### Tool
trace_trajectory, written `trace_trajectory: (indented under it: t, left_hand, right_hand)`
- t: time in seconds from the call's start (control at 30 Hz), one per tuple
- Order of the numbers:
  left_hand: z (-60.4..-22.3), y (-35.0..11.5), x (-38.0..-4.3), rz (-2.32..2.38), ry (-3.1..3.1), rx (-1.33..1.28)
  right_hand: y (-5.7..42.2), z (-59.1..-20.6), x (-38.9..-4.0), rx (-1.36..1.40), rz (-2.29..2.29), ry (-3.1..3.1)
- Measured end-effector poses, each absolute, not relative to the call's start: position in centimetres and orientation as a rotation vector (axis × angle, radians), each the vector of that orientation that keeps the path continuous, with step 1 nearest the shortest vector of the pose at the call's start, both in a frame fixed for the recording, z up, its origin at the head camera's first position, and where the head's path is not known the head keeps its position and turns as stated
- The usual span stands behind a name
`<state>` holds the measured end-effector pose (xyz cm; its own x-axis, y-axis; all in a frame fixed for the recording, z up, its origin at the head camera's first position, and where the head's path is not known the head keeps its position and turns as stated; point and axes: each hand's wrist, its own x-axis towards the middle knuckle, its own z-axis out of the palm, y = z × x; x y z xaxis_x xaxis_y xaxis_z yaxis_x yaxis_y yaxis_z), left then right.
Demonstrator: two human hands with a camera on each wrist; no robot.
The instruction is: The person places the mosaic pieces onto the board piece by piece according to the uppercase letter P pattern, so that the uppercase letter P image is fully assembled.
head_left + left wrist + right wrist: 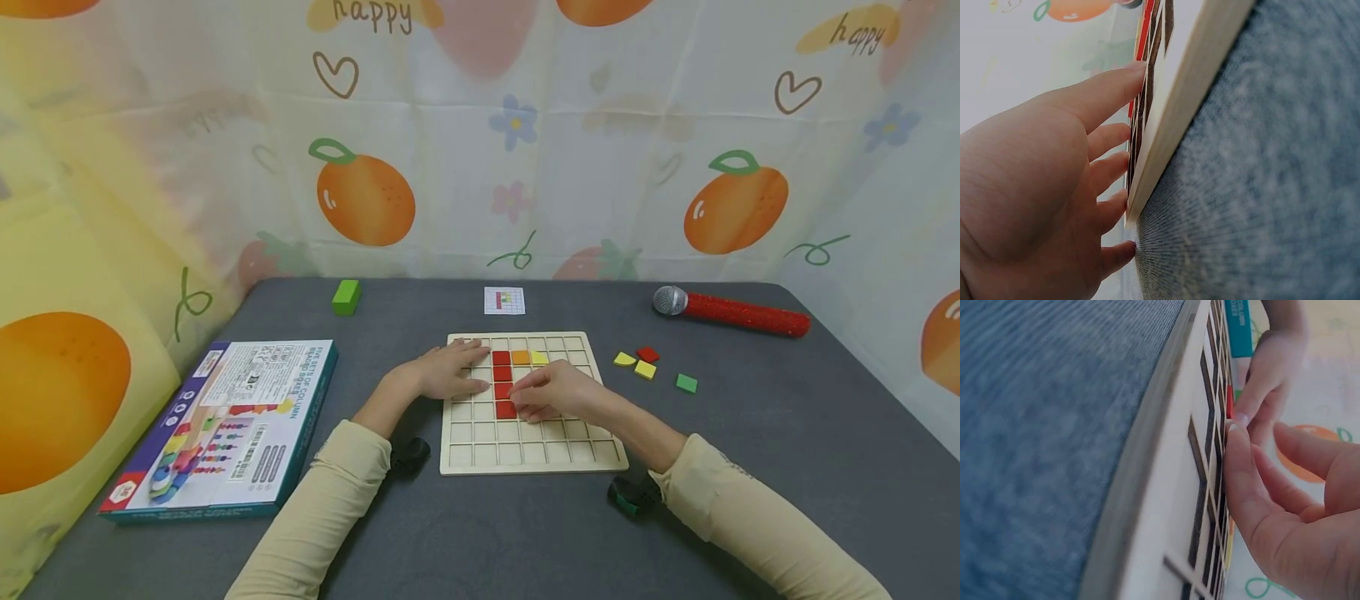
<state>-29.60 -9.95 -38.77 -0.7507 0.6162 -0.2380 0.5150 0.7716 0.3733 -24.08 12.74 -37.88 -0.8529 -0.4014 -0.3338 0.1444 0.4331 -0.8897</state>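
Note:
A pale wooden grid board [465, 458] lies on the grey table. Several red square tiles [502, 373] form a column in its cells, and an orange tile [521, 357] and a yellow tile [538, 357] sit in the top row. My left hand [452, 372] rests on the board's left side with fingers spread, as the left wrist view also shows. Over the middle of the board, my right hand [558, 392] reaches to the lower red tiles. One fingertip [1232, 428] touches the board beside a red edge; I see nothing held between the fingers.
Right of the board lie loose yellow tiles [644, 369], a red tile [647, 354] and a green tile [686, 383]. A pattern card [504, 301], green block [347, 297] and red microphone [742, 314] are farther back. A printed box [225, 433] lies at left.

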Motion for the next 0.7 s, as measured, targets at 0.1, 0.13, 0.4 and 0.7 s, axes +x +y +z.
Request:
trace_trajectory:
  t: [0.1, 0.13, 0.4, 0.7]
  left_hand:
    - [-38.8, -10.0, -29.6, 0.410, 2.620, 0.868]
    - [-38.8, -10.0, -29.6, 0.410, 2.620, 0.865]
    - [-38.9, -10.0, -29.7, 0.410, 2.617, 0.852]
    - [-38.9, -9.9, -29.7, 0.408, 2.611, 0.864]
  right_hand:
    - [13.1, -38.0, -24.1, -0.245, -1.473, 2.133]
    - [13.2, -38.0, -24.1, -0.252, -1.493, 2.111]
    - [14.2, -38.2, -24.1, -0.264, -1.601, 1.957]
    - [16.2, -38.4, -24.8, -0.171, -1.755, 1.774]
